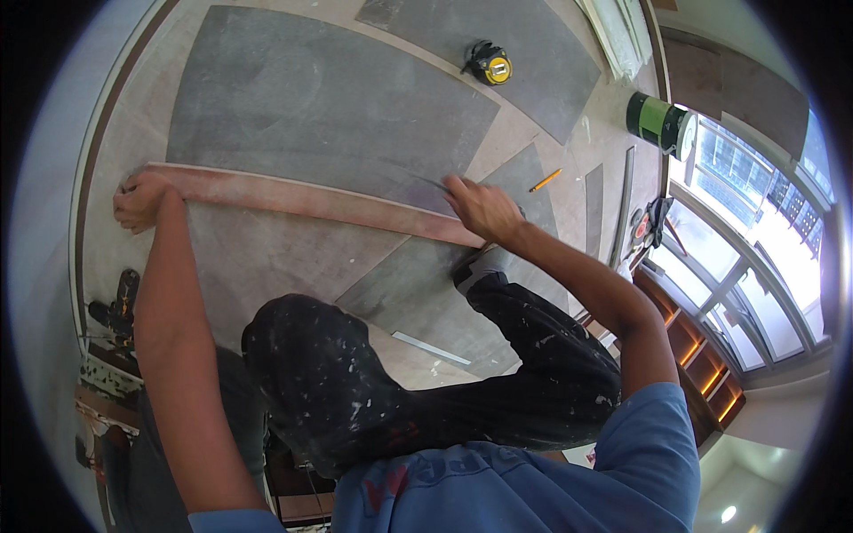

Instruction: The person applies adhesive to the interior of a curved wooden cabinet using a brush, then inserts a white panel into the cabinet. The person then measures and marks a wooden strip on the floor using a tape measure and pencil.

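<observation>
A long, narrow reddish-brown strip (320, 205) with a pale upper edge lies across the floor in front of my knees. My left hand (142, 201) is closed at its left end, fingers curled by the wall side. Over the right end my right hand (484, 210) is closed, and a thin dark sliver, blurred, sticks out leftward from its fingers; I cannot make out what it is. A large grey sheet (320, 107) lies flat just beyond the strip. Another grey sheet (391, 280) is partly under my right foot.
A black and yellow tape measure (490, 64) rests on a far grey sheet. To the right are a yellow pencil (545, 180), a tipped green and black bucket (657, 123) and a long metal bar (624, 209). A short pale strip (432, 347) lies near my legs. Windows (746, 231) stand at right.
</observation>
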Demonstrator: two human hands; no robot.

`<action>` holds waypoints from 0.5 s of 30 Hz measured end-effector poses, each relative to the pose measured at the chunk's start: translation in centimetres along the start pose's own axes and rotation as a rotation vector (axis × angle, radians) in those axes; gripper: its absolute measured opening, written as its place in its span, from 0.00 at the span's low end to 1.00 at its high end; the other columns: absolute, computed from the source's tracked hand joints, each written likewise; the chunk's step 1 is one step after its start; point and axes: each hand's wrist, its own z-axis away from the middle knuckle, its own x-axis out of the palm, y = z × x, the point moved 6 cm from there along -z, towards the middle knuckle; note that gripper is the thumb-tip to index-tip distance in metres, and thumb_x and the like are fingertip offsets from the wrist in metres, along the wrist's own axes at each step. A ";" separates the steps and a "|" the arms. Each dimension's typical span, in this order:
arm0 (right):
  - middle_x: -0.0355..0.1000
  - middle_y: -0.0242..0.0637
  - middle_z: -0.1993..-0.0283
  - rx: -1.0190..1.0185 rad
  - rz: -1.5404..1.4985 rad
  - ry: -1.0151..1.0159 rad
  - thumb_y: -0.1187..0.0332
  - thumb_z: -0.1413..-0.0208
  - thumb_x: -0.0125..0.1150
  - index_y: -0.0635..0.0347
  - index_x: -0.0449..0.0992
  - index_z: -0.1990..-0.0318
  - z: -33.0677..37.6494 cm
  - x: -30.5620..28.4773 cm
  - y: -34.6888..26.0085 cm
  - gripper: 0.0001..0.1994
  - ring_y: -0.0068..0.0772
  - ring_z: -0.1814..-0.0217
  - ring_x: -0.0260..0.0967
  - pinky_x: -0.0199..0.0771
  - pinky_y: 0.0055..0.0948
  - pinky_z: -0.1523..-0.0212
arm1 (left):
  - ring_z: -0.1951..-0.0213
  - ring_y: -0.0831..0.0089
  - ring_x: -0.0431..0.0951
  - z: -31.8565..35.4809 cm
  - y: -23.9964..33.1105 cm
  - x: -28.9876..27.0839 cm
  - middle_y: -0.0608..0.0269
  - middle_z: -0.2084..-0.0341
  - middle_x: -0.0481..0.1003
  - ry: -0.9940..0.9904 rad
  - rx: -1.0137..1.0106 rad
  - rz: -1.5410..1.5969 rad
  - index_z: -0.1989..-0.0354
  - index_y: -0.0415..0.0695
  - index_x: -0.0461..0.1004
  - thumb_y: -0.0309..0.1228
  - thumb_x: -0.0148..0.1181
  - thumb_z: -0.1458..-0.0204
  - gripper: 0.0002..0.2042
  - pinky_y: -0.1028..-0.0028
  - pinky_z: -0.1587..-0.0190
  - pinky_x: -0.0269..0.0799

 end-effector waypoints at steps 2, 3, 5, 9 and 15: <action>0.76 0.48 0.63 -0.117 -0.081 0.018 0.60 0.30 0.51 0.56 0.64 0.50 -6.1 -1.4 -4.5 0.11 0.57 0.66 0.78 0.78 0.51 0.67 | 0.51 0.51 0.74 -0.2 -0.5 0.5 0.52 0.57 0.75 0.102 0.006 -0.022 0.60 0.43 0.79 0.37 0.54 0.45 0.12 0.50 0.47 0.63; 0.77 0.49 0.64 -0.180 -0.097 0.045 0.60 0.30 0.51 0.57 0.64 0.50 -9.1 -1.1 -7.0 0.11 0.58 0.66 0.78 0.78 0.52 0.66 | 0.52 0.51 0.74 -0.1 -0.1 0.4 0.52 0.57 0.75 0.091 -0.009 -0.048 0.61 0.43 0.79 0.37 0.54 0.45 0.12 0.50 0.47 0.64; 0.78 0.52 0.65 -0.248 -0.124 0.039 0.59 0.30 0.50 0.58 0.65 0.50 -15.1 -0.7 -12.5 0.12 0.59 0.65 0.78 0.78 0.53 0.64 | 0.52 0.52 0.74 0.5 1.2 -0.3 0.52 0.57 0.76 0.089 -0.023 -0.017 0.61 0.44 0.79 0.36 0.55 0.46 0.12 0.50 0.48 0.64; 0.79 0.55 0.68 -0.297 -0.161 -0.049 0.58 0.29 0.47 0.61 0.66 0.51 -23.8 0.6 -22.9 0.14 0.60 0.63 0.79 0.79 0.53 0.61 | 0.50 0.54 0.74 0.4 1.6 -1.2 0.54 0.54 0.76 0.045 -0.013 0.019 0.58 0.44 0.79 0.35 0.55 0.46 0.12 0.53 0.47 0.65; 0.80 0.54 0.63 -0.322 -0.131 -0.080 0.57 0.29 0.45 0.62 0.67 0.51 -27.9 0.5 -28.3 0.15 0.58 0.60 0.81 0.81 0.50 0.58 | 0.48 0.55 0.73 0.2 1.0 -1.5 0.57 0.51 0.75 -0.011 -0.011 0.039 0.56 0.44 0.78 0.33 0.56 0.47 0.12 0.54 0.45 0.65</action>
